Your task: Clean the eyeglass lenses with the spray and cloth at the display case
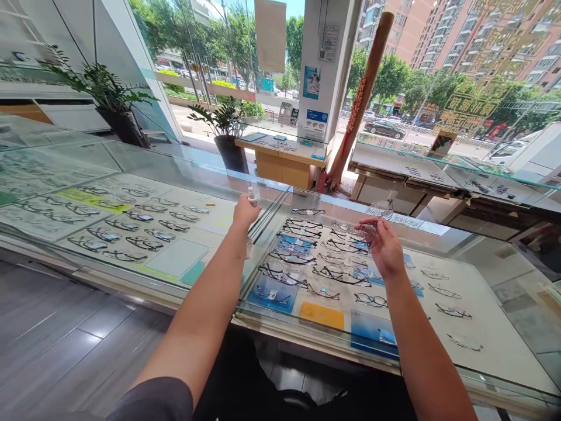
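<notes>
My left hand [246, 211] is closed around a small clear spray bottle [252, 194] with a whitish top, above the seam between two glass display cases. Over the right-hand case, my right hand [386, 248] pinches a pair of eyeglasses [384, 207] with thin frames; part of them is hidden by the fingers. Beneath both hands lies the glass top of the counter [442, 248]. Under the glass, several rows of eyeglasses [337, 273] rest on a white surface.
More eyeglasses [140, 242] fill the left case. Inside the right case lie an orange cloth [322, 316] and a blue card [366, 333]. Beyond the counter stand potted plants [230, 149], a wooden side table [283, 166] and a leaning wooden post [363, 93] by the windows.
</notes>
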Motion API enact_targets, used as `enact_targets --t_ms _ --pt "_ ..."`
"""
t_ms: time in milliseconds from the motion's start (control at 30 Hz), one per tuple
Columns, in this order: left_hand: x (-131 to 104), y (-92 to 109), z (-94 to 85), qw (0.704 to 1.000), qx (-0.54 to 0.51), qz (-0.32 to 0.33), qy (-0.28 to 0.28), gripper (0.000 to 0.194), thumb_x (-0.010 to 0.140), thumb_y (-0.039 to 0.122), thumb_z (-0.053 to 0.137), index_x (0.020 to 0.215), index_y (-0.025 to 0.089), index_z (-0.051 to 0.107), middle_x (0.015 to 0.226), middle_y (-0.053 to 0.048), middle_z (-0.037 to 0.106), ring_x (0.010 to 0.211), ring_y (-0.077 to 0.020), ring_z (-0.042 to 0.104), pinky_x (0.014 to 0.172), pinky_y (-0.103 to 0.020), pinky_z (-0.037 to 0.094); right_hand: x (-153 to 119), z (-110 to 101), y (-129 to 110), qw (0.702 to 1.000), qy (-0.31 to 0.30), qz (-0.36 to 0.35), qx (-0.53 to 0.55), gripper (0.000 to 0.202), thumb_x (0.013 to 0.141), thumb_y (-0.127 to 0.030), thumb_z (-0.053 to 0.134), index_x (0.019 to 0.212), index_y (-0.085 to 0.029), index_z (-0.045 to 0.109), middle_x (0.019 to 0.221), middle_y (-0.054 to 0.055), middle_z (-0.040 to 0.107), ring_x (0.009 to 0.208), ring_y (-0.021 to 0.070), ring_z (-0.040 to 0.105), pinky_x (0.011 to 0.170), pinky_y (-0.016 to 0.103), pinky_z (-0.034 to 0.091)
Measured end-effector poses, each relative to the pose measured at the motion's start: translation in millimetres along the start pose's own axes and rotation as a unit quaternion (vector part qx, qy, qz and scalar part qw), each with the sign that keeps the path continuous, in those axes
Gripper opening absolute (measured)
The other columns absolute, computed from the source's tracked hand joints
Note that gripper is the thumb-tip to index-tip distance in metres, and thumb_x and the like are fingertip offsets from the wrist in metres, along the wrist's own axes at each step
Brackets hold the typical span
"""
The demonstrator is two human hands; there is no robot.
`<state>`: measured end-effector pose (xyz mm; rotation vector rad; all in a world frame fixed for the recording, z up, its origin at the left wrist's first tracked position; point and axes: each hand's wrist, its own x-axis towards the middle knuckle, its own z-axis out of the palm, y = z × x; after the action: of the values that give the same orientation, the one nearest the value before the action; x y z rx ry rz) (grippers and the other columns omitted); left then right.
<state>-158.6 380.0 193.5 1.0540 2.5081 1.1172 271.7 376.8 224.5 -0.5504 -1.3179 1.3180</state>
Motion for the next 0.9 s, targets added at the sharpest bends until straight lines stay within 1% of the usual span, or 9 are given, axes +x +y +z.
enact_targets --t_ms 100,167,233,300,367,467,667,800,900 --pt "-14.5 8.5 -20.2 0.998 0.029 -0.019 0.043 0.083 0.084 0.035 0.084 0.152 0.01 0.044 0.158 -0.033 0.051 0.146 -0.0472 0.053 0.116 -0.058 0.045 -0.2 -0.8 -0.1 1.0 -0.004 0.001 0.013 0.024 0.105 -0.047 0.065 0.107 -0.025 0.075 0.114 0.007 0.076 0.106 0.0237 0.078 0.09 0.036 0.064" --pt "-27.4 12.0 -39.6 0.995 0.078 0.004 0.055 0.084 0.087 0.042 0.079 0.157 0.013 0.043 0.163 -0.03 0.047 0.15 -0.0475 0.048 0.118 -0.059 0.044 -0.5 -1.3 -0.8 1.0 -0.006 -0.001 0.015 0.024 0.105 -0.046 0.065 0.107 -0.025 0.076 0.114 0.007 0.077 0.106 0.0243 0.078 0.091 0.037 0.064" --pt "-41.7 11.3 -59.5 0.985 0.168 0.038 -0.001 0.064 0.094 0.047 0.069 0.15 0.019 0.054 0.152 -0.022 0.062 0.14 -0.0423 0.059 0.109 -0.051 0.051 -1.2 -1.7 -1.9 1.0 -0.002 -0.004 0.012 0.023 0.106 -0.046 0.065 0.107 -0.026 0.077 0.114 0.007 0.077 0.107 0.0249 0.078 0.091 0.037 0.065" --pt "-55.4 6.2 -75.5 0.963 0.249 0.041 -0.089 0.044 0.094 0.052 0.066 0.126 0.022 0.072 0.126 -0.016 0.077 0.12 -0.039 0.071 0.098 -0.045 0.055 -1.9 -2.0 -3.2 1.0 -0.001 -0.001 0.016 0.023 0.105 -0.046 0.066 0.107 -0.026 0.078 0.113 0.006 0.077 0.107 0.0241 0.079 0.09 0.035 0.066" --pt "-66.7 -2.2 -85.1 0.945 0.289 0.028 -0.152 0.037 0.087 0.056 0.073 0.097 0.02 0.077 0.104 -0.015 0.081 0.104 -0.0386 0.075 0.09 -0.043 0.054 -2.6 -2.1 -4.3 1.0 -0.003 0.004 0.027 0.022 0.104 -0.046 0.068 0.108 -0.027 0.079 0.113 0.005 0.078 0.107 0.0223 0.079 0.089 0.03 0.066" --pt "-78.3 -15.6 -89.9 0.928 0.317 0.03 -0.194 0.036 0.077 0.055 0.081 0.081 0.019 0.076 0.096 -0.016 0.081 0.097 -0.038 0.075 0.084 -0.041 0.053 -3.3 -1.7 -5.2 0.999 -0.004 0.009 0.043 0.022 0.102 -0.046 0.072 0.107 -0.027 0.08 0.113 0.004 0.078 0.106 0.0205 0.08 0.088 0.026 0.066" --pt "-93.5 -30.1 -92.3 0.92 0.328 0.079 -0.201 0.038 0.073 0.048 0.08 0.1 0.023 0.075 0.11 -0.013 0.082 0.102 -0.0337 0.074 0.076 -0.033 0.048 -3.3 0.4 -3.7 0.999 -0.002 0.013 0.048 0.023 0.099 -0.048 0.075 0.106 -0.026 0.08 0.112 0.004 0.079 0.106 0.0204 0.08 0.088 0.025 0.066" --pt "-96.4 -36.3 -93.7 0.916 0.323 0.107 -0.21 0.037 0.085 0.053 0.066 0.101 0.021 0.075 0.109 -0.014 0.081 0.101 -0.0333 0.074 0.074 -0.034 0.046 -3.0 1.1 -1.6 0.999 0.002 0.015 0.046 0.024 0.098 -0.049 0.076 0.105 -0.025 0.079 0.112 0.005 0.078 0.104 0.0209 0.08 0.085 0.027 0.066" --pt "-92.3 -43.1 -96.6 0.915 0.323 0.115 -0.212 0.031 0.088 0.04 0.057 0.103 0.02 0.076 0.111 -0.014 0.081 0.101 -0.0322 0.073 0.073 -0.034 0.046 -3.1 0.8 -0.5 0.999 -0.003 0.015 0.043 0.025 0.099 -0.048 0.075 0.106 -0.025 0.079 0.113 0.006 0.078 0.104 0.021 0.08 0.083 0.026 0.066"
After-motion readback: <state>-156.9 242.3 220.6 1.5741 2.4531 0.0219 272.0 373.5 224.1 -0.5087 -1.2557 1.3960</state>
